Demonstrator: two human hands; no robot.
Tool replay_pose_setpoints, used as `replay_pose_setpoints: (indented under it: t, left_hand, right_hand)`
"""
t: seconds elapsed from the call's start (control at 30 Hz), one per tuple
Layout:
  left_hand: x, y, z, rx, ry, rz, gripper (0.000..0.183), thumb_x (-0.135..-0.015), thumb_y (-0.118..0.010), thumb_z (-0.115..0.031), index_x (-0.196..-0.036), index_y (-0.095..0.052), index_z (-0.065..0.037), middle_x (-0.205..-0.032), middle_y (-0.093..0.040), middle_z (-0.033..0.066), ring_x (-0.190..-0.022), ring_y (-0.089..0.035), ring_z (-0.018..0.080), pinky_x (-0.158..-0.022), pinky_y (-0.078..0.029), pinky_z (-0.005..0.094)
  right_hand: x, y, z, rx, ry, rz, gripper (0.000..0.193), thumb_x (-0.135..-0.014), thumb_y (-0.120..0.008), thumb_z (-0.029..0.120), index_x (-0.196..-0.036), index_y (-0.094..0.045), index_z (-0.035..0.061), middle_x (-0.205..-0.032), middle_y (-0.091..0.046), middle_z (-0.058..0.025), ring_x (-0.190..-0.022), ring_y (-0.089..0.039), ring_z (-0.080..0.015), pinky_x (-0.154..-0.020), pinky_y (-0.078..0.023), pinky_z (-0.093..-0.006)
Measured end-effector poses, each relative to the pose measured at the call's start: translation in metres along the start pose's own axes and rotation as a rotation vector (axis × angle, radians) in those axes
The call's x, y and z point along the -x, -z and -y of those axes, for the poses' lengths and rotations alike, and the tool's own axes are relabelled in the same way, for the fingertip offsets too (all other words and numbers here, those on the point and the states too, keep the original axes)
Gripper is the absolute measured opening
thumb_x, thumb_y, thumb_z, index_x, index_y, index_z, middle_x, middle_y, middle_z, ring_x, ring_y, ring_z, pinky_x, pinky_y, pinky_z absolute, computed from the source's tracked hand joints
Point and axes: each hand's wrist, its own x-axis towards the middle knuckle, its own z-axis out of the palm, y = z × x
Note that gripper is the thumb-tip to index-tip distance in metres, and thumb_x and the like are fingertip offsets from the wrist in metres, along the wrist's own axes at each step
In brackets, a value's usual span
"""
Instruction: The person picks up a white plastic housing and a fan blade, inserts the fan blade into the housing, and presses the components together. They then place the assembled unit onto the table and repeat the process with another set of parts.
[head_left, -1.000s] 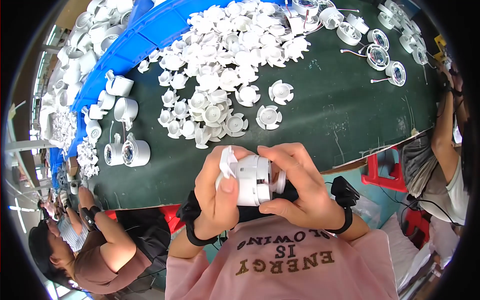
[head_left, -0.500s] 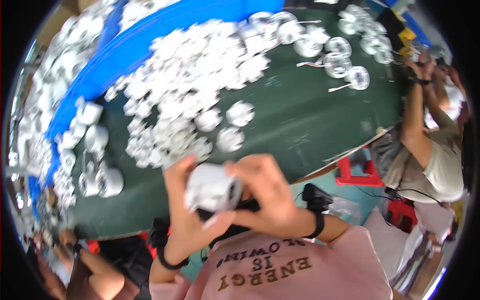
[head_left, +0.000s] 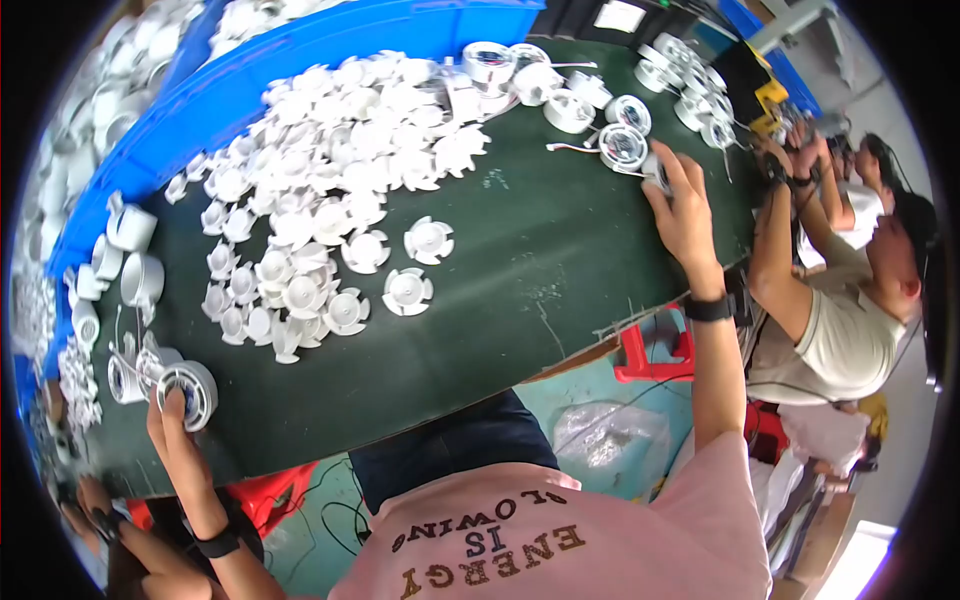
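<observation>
My left hand [head_left: 180, 436] reaches to the left side of the table, its fingers closed on a white round motor housing [head_left: 203, 386] with an open ring-shaped face. Right beside that housing are another white housing [head_left: 124, 380] and its wires. My right hand [head_left: 684, 222] is stretched out to the right, with thumb and fingers round a white round motor unit [head_left: 654, 172] that is largely hidden by the fingers. Touching or close to it is a clear-faced round unit [head_left: 623, 147] with a white lead.
A heap of white fan impellers [head_left: 330, 150] covers the middle of the green table [head_left: 500, 290], with a blue bin [head_left: 300, 75] behind. More white housings [head_left: 140, 279] stand at left, finished-looking round units [head_left: 690, 90] at far right. A co-worker [head_left: 810, 320] sits at right; a red stool [head_left: 650, 355] stands below.
My hands have parted from the white cylindrical housing they held together before my chest. The left went left to the housings, the right went far right to the round units.
</observation>
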Motion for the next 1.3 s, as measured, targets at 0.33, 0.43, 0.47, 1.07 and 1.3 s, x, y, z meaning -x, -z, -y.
replay_pose_setpoints:
  t: [0.33, 0.43, 0.47, 1.07, 1.3]
  left_hand:
    - [-0.019, 0.019, 0.011, -0.484, -0.229, -0.214, 0.033, -0.095, -0.055, -0.030, -0.107, -0.063, 0.000, -0.084, -0.054, -0.0030, -0.070, -0.042, 0.0067, -0.059, -0.029, 0.0221]
    - [0.000, -0.021, -0.007, -0.629, -0.563, -0.340, 0.034, -0.092, -0.058, -0.017, -0.121, -0.054, -0.001, -0.118, -0.055, 0.0109, -0.100, -0.052, 0.0194, -0.076, -0.040, 0.0291]
    - [0.017, -0.035, -0.022, -0.655, -0.627, -0.332, 0.032, -0.090, -0.057, -0.011, -0.120, -0.054, 0.000, -0.113, -0.055, 0.0105, -0.102, -0.052, 0.0214, -0.079, -0.040, 0.0328]
    - [0.085, -0.138, -0.031, -0.147, -0.569, 0.402, 0.030, -0.072, -0.063, 0.003, -0.102, -0.058, 0.003, -0.102, -0.058, 0.0168, -0.089, -0.055, 0.0313, -0.077, -0.045, 0.0370]
    - [0.087, -0.137, -0.045, -0.178, -0.554, 0.401, 0.030, -0.072, -0.064, 0.003, -0.101, -0.058, 0.002, -0.102, -0.058, 0.0168, -0.088, -0.055, 0.0319, -0.076, -0.045, 0.0374]
  right_hand:
    - [0.009, -0.018, 0.173, -0.653, 0.374, 0.369, 0.047, -0.085, -0.066, 0.014, -0.129, -0.054, 0.0091, -0.117, -0.053, -0.0153, -0.106, -0.054, -0.0290, -0.088, -0.044, -0.0364]
    - [0.004, -0.049, 0.187, -0.379, 0.565, 0.331, 0.045, -0.084, -0.064, 0.010, -0.128, -0.055, 0.0146, -0.119, -0.049, -0.0201, -0.106, -0.051, -0.0375, -0.089, -0.044, -0.0405]
    - [0.004, -0.052, 0.187, -0.384, 0.573, 0.339, 0.045, -0.084, -0.064, 0.010, -0.128, -0.055, 0.0146, -0.119, -0.049, -0.0201, -0.106, -0.051, -0.0375, -0.089, -0.044, -0.0405]
    - [0.024, -0.038, 0.127, -0.545, 0.156, 0.259, 0.039, -0.100, -0.039, 0.023, -0.133, -0.047, 0.0027, -0.123, -0.045, -0.0152, -0.111, -0.046, -0.0248, -0.097, -0.035, -0.0329]
    - [0.019, -0.031, 0.143, -0.063, 0.389, 0.256, 0.032, -0.095, -0.045, 0.012, -0.126, -0.051, 0.0043, -0.119, -0.042, -0.0198, -0.106, -0.046, -0.0322, -0.093, -0.038, -0.0364]
